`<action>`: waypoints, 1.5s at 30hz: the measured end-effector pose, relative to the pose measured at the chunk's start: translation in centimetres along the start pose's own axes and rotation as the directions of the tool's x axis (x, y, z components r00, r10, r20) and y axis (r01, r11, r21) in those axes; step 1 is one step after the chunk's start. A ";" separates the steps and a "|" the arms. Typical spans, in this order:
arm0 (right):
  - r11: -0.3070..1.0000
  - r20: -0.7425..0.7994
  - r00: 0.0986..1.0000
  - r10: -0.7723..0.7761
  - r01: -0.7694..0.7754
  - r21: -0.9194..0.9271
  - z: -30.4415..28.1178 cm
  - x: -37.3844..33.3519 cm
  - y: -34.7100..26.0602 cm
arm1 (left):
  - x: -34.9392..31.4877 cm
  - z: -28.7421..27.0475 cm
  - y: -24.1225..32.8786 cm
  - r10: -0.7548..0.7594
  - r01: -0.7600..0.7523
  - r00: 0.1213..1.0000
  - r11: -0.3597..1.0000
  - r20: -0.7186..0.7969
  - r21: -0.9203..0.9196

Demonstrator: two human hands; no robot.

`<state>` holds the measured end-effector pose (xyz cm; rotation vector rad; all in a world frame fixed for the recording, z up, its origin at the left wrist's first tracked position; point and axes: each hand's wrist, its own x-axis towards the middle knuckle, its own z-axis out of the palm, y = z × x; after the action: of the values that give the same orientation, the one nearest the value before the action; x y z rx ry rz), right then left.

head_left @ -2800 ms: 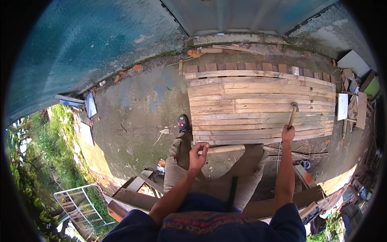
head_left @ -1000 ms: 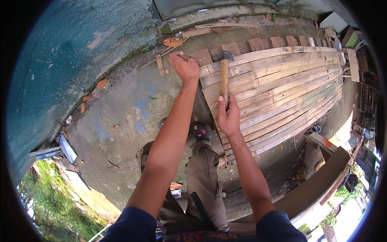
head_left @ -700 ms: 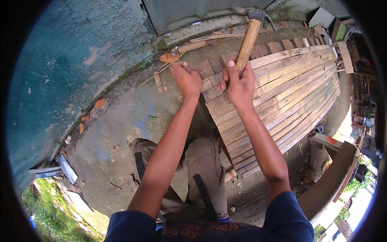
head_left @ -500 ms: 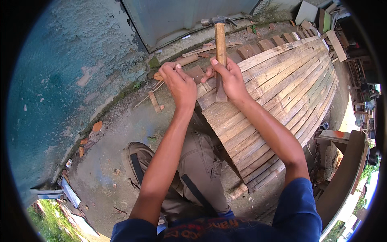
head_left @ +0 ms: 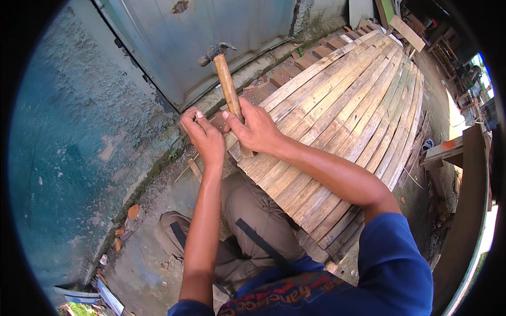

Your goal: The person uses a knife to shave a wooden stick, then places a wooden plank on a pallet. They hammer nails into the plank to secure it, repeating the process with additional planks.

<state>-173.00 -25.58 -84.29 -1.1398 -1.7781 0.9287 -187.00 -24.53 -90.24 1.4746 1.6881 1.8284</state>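
My right hand (head_left: 256,129) is wrapped round the wooden handle of a claw hammer (head_left: 227,81). Its dark metal head points up and away from me, and the handle's lower end shows below my fist. Just left of it, my left hand (head_left: 204,139) is closed with thumb and fingers together over the near left corner of a bamboo slat panel (head_left: 311,179). Whatever those fingers may hold is too small or hidden to tell. The long slats lie side by side and run away to the upper right.
Wood blocks (head_left: 305,62) line the panel's far edge. Beyond them stands a grey metal door (head_left: 205,31), with a rough blue wall (head_left: 74,137) to the left. A small wood strip (head_left: 195,169) lies on the concrete floor. A curved brown board (head_left: 466,221) stands at right.
Both hands and the hammer have shifted left in the picture, and the hammer now leans left. The whole view has turned, showing more of the metal door.
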 end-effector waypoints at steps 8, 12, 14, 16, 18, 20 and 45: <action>0.997 0.081 0.995 0.066 -0.064 -0.034 -0.7 0.2 0.5 | -0.2 -2.4 1.3 -0.112 0.121 0.992 0.968 0.055 -0.218; 0.997 0.082 0.994 0.066 -0.068 0.027 -0.9 0.3 0.7 | -1.6 -4.0 1.6 -0.219 0.241 0.970 0.926 0.104 -0.293; 0.996 0.070 0.995 0.065 -0.069 0.054 -0.9 0.5 0.8 | -2.5 -4.4 1.5 -0.252 0.283 0.958 0.917 0.140 -0.283; 0.993 0.061 0.993 0.101 -0.104 0.047 -0.9 0.7 0.8 | -3.2 -4.5 1.3 -0.310 0.349 0.933 0.905 0.183 -0.244; 0.994 0.059 0.994 0.088 -0.091 0.062 -0.8 0.8 0.9 | -4.0 -4.1 0.9 -0.239 0.288 0.952 0.910 0.192 -0.298; 0.995 0.037 0.996 0.086 -0.087 0.042 -0.6 0.8 1.0 | -4.4 -3.6 0.5 -0.150 0.197 0.971 0.942 0.185 -0.271; 0.902 0.189 0.968 0.166 -0.227 0.368 -2.5 2.8 1.9 | -6.5 -2.0 1.6 -0.115 0.107 0.993 0.972 -0.026 -0.209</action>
<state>-170.80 -21.95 -84.32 -1.0214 -1.5183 1.4531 -184.92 -31.04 -91.70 1.2434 1.5107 1.9167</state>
